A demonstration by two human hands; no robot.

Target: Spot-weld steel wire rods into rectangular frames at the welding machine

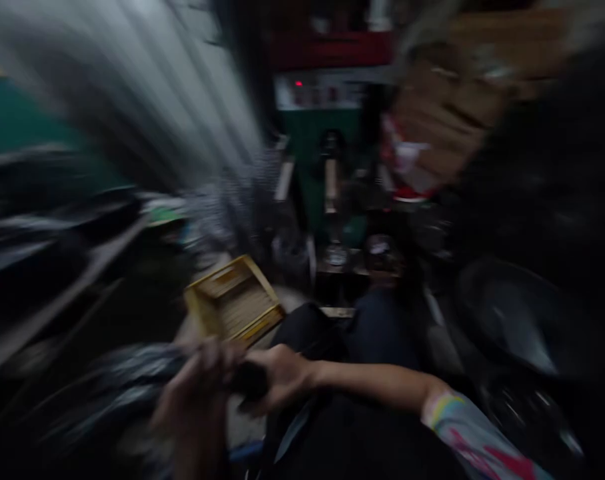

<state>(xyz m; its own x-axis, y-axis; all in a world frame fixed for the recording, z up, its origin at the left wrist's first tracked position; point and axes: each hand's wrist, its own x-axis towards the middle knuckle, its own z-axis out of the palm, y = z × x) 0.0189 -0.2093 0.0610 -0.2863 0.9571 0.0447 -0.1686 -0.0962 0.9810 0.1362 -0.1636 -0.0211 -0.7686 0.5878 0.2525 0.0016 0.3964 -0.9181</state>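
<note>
Motion blur smears most of the picture. My right hand (285,377) reaches in from the right over my lap, its fingers closed around a small dark object (250,380) whose kind I cannot make out. Close beside it on the left is my left hand (197,380), blurred, with its fingers bent and closed near the same object; what they grip is hidden. A shiny dark plastic bag (132,377) lies just left of my left hand. Beyond both hands sits a yellow plastic crate (272,313), tilted in view, with a pale brownish inside.
Ahead stands a green machine (302,127) with a small red light (298,84). Cardboard boxes (442,113) are stacked at the upper right. A dark round basin-like thing (512,313) is at the right. A long ledge (97,260) runs along the left.
</note>
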